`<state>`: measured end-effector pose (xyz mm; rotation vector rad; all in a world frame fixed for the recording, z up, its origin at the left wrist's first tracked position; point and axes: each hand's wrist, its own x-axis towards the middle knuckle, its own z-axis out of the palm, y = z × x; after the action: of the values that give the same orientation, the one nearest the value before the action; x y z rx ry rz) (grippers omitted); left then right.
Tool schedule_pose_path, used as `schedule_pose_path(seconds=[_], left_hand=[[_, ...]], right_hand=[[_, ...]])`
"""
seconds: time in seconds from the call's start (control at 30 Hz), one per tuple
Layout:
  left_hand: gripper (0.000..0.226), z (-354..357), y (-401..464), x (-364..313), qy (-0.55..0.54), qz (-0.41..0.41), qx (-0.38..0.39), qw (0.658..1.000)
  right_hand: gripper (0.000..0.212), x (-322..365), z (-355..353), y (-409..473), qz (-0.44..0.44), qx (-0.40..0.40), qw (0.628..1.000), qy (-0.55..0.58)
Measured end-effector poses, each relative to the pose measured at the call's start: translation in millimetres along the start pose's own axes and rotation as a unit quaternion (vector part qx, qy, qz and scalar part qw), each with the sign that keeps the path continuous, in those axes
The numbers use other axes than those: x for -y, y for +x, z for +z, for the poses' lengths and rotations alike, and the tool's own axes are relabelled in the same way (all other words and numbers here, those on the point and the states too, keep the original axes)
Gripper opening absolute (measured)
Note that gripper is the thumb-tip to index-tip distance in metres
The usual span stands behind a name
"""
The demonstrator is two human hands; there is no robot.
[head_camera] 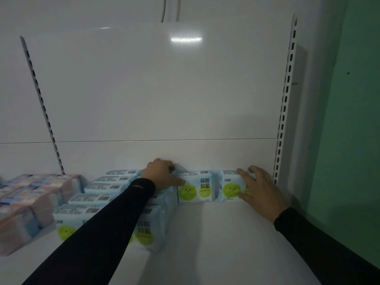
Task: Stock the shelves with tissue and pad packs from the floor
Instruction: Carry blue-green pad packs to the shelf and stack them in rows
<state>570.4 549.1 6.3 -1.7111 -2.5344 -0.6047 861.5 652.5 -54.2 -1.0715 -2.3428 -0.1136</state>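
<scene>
Two light-blue pad packs with green smiley circles stand upright against the back panel of the white shelf (216,233). My left hand (162,174) rests on the top left corner of the middle pack (195,188), thumb on its front. My right hand (260,189) grips the right-hand pack (231,187) from its right side, fingers over the top and front. A row of several identical blue packs (98,197) runs from back to front at the left, partly hidden by my left sleeve.
Pink and blue wrapped tissue bundles (30,204) sit at the far left of the shelf. Slotted uprights (284,108) frame the white back panel. A green wall (353,120) stands to the right.
</scene>
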Motion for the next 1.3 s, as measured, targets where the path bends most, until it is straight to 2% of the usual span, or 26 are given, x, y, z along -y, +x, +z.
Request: schedule_pose_path(seconds=[0.23,0.43,0.63,0.77,0.87,1.0,1.3], left_hand=[[0.056,1,2,-7,0.012,-0.016,-0.017,1.0],[0.044,3,5,-8,0.022,0.018,-0.022,0.999],[0.045,-2,-4,-15,0.04,-0.005,-0.043,0.998],[0.044,-6,-6,-12,0.048,0.007,-0.023,0.999],[0.056,-15,-10,-12,0.037,0.019,-0.021,0.999],[0.05,-27,-26,-19,-0.019,0.011,-0.059,0.998],[0.044,-41,-78,-37,-0.034,0.094,-0.152,0.983]], right_hand=[[0.073,17,9,6,-0.025,0.01,0.999,0.038],[0.069,10,7,3,-0.012,-0.004,1.0,0.026],[0.071,13,10,5,-0.01,0.002,0.999,0.036],[0.076,9,6,2,-0.006,-0.006,0.999,0.033],[0.076,5,3,-1,0.003,-0.008,0.999,0.043],[0.067,7,3,0,0.008,0.008,0.999,0.052],[0.07,9,-14,-13,0.002,-0.005,1.0,0.016]])
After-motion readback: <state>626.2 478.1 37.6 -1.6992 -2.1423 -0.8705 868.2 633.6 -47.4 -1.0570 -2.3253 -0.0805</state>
